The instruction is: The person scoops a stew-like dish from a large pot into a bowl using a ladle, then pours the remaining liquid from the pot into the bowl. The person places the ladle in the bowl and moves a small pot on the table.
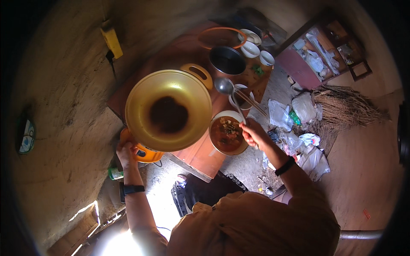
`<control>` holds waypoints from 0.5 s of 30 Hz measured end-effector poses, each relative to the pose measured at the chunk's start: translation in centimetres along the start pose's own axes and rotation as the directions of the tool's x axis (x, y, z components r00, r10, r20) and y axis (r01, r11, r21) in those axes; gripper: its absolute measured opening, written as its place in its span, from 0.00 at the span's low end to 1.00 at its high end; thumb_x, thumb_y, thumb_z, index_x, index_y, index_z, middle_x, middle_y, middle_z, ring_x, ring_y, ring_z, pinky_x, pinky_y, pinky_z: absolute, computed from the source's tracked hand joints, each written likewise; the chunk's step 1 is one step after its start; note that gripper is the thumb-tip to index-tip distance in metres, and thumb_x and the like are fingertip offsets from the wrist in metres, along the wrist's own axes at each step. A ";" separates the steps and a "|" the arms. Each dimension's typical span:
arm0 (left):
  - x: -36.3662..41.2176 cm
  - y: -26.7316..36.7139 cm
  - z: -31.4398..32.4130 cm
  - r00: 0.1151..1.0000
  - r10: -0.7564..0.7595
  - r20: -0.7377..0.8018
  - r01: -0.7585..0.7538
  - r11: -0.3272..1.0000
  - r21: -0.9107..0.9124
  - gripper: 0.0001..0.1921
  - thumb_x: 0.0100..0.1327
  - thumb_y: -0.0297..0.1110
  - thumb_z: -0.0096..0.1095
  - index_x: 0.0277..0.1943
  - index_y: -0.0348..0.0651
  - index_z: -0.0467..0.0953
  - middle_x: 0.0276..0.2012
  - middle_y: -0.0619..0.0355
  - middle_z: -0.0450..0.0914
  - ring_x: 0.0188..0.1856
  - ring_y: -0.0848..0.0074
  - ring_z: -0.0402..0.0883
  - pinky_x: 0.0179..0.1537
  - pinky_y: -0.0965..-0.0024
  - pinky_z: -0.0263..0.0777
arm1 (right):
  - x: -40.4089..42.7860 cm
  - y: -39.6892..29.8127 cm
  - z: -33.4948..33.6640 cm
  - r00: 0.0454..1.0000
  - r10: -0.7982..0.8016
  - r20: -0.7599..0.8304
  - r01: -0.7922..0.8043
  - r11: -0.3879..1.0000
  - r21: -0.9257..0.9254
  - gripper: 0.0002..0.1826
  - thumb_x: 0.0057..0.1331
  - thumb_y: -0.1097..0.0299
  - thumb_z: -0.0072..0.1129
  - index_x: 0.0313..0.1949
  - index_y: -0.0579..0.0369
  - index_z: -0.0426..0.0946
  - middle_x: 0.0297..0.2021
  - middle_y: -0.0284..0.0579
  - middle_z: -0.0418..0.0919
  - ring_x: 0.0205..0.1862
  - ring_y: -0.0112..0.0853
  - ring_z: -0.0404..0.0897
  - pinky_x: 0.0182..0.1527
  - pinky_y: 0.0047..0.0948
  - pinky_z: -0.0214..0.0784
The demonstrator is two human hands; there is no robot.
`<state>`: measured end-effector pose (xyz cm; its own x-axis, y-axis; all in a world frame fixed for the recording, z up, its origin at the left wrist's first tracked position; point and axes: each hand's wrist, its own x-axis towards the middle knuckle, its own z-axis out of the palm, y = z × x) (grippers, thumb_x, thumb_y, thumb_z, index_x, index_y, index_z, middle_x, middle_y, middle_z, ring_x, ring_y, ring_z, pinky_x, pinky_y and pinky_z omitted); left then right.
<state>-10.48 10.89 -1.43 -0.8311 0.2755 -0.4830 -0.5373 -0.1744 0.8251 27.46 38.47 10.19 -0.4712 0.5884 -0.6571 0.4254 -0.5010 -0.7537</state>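
Note:
My left hand (128,153) grips the near side of a yellow electric wok (137,96), by its orange handle. A dark patch covers the wok's bottom; whether it is liquid or worn coating I cannot tell. In my right hand (253,136) is the handle of a metal ladle (224,85), its bowl to the right of the wok's far handle. Below the ladle stands a large bowl of reddish stew (226,134), near the table's edge. Just beyond it, a smaller white bowl (252,95) has chopsticks (253,103) lying across it.
A black pan (227,60), an orange-rimmed round lid (221,28) and white bowls (250,49) stand at the far end of the wooden table (192,156). Plastic bags (280,114) and brushwood (346,108) lie on the floor at right, near a cabinet (296,67).

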 end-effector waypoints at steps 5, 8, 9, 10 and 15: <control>-0.2 1.1 -1.2 0.959 -0.016 0.284 -0.038 0.982 0.183 0.14 0.54 0.26 0.63 0.44 0.44 0.71 0.33 0.61 0.76 0.28 0.79 0.75 0.30 0.76 0.73 | -3.7 4.9 -0.6 1.000 -0.002 0.009 0.003 0.999 -0.051 0.08 0.72 0.59 0.46 0.40 0.48 0.64 0.15 0.32 0.63 0.09 0.18 0.57 0.10 0.20 0.46; -3.6 0.6 -1.8 0.994 0.099 0.050 -0.107 0.972 0.211 0.19 0.57 0.34 0.66 0.51 0.45 0.69 0.39 0.60 0.76 0.37 0.77 0.77 0.37 0.73 0.74 | -4.3 6.2 -0.9 0.997 -0.027 0.078 0.031 0.998 -0.058 0.06 0.72 0.61 0.45 0.40 0.48 0.64 0.16 0.33 0.65 0.10 0.19 0.58 0.10 0.20 0.48; -4.8 0.5 -2.2 0.997 0.073 0.001 -0.072 0.975 0.211 0.21 0.58 0.36 0.66 0.52 0.46 0.68 0.41 0.59 0.75 0.39 0.76 0.77 0.39 0.71 0.74 | -4.4 6.6 -1.0 0.996 -0.020 0.089 0.025 0.998 -0.058 0.06 0.72 0.62 0.44 0.41 0.47 0.65 0.17 0.34 0.65 0.10 0.19 0.58 0.10 0.20 0.49; -6.2 0.2 -2.7 0.997 0.055 -0.045 -0.045 0.979 0.197 0.22 0.59 0.38 0.65 0.54 0.47 0.67 0.43 0.59 0.74 0.42 0.74 0.77 0.41 0.70 0.74 | -4.5 6.8 -1.3 0.991 -0.028 0.128 0.035 0.998 -0.054 0.05 0.73 0.64 0.42 0.41 0.49 0.64 0.17 0.35 0.66 0.10 0.20 0.59 0.09 0.21 0.51; -13.2 -2.9 -6.2 0.979 -0.012 -0.202 0.056 0.975 0.215 0.24 0.61 0.42 0.63 0.59 0.51 0.65 0.46 0.57 0.73 0.47 0.66 0.77 0.46 0.62 0.73 | -5.3 7.9 -2.7 0.967 -0.110 0.228 0.134 0.987 -0.091 0.06 0.73 0.67 0.40 0.41 0.55 0.64 0.16 0.37 0.66 0.09 0.23 0.61 0.07 0.25 0.53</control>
<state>1.16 1.91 0.79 -0.8364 0.0807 -0.5421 -0.5399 0.0491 0.8403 35.38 33.10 7.71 -0.6789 0.4797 -0.5559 0.4273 -0.3577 -0.8304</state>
